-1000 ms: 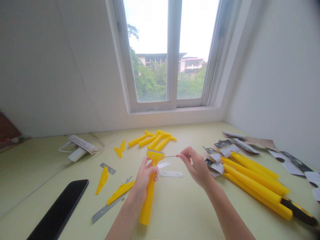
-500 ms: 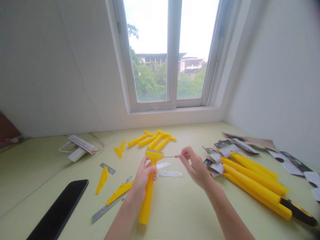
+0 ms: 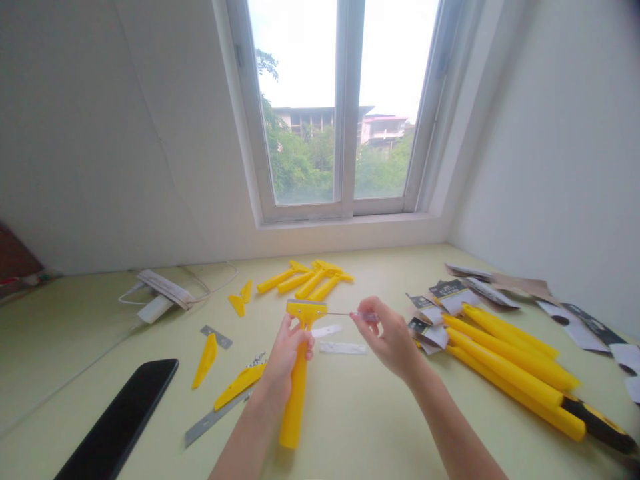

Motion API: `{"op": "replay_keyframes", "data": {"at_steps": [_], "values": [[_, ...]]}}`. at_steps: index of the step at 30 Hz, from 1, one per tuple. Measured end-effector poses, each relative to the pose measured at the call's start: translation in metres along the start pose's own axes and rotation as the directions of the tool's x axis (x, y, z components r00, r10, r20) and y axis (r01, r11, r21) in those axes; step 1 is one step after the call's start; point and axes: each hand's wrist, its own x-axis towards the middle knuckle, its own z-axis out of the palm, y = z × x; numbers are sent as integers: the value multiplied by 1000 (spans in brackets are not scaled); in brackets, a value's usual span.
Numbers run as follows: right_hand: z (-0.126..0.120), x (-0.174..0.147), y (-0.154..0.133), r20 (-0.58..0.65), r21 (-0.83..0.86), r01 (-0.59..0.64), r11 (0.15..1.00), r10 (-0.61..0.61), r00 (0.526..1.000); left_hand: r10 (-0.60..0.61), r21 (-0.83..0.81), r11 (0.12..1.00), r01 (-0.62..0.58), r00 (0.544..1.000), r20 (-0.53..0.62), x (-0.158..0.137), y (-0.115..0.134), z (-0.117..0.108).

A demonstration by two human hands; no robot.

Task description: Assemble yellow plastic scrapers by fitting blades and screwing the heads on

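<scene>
My left hand [image 3: 286, 357] is wrapped round the neck of a yellow scraper [image 3: 295, 407], whose wide head with a metal blade edge points away from me. In my right hand [image 3: 393, 340] is a thin screwdriver [image 3: 367, 316], pinched by its handle. Its shaft runs left to the screw area at the right side of the scraper's head. Beside my left wrist lie a yellow blade cover [image 3: 241, 385], a long grey blade [image 3: 213, 421] and a small pile of screws [image 3: 257, 360]. White strips [image 3: 343, 348] lie just beyond, between my hands.
Several yellow scrapers [image 3: 320, 277] lie near the window. Packaged yellow scrapers [image 3: 510, 347] and cardboard cards [image 3: 590, 327] spread on the right. A black phone [image 3: 120, 420], a power strip [image 3: 164, 288], a loose yellow cover [image 3: 205, 360] and a short blade [image 3: 220, 338] are on the left.
My right fingers have shifted their grip on the screwdriver handle, showing more of it. The scraper's head has tipped slightly left; my left hand keeps its hold.
</scene>
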Motion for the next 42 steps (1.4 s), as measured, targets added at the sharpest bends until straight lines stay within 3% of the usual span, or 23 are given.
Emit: {"op": "replay_keyframes", "data": {"at_steps": [6,12,15,18,22,27,32,38,42], "values": [[1,2,0,-74,131,60,990,-50,996,-1,-16,1000,1,1000,-1,0,1,1],[4,-3,-2,-83,141,40,989,-28,996,-16,-31,999,17,999,35,-1,2,0],[6,-3,-4,-180,127,39,991,-15,983,-20,-35,999,23,996,85,-3,3,0],[5,-3,-6,-292,224,14,975,54,955,-40,-4,999,41,987,155,-6,4,1],[0,0,-10,-212,359,-5,933,87,973,-82,33,996,78,985,150,-8,6,4],[-1,0,-11,-194,257,37,966,14,981,-103,-32,994,103,994,24,-3,0,1],[11,-6,-14,-208,54,82,995,-69,976,-105,-66,992,105,994,6,2,-4,-4],[26,-11,-24,-168,102,100,990,-82,982,-113,-100,989,113,994,8,6,-8,-8],[28,-11,-23,-251,98,99,990,-72,965,-126,-122,985,126,992,9,11,-15,-14]]}}
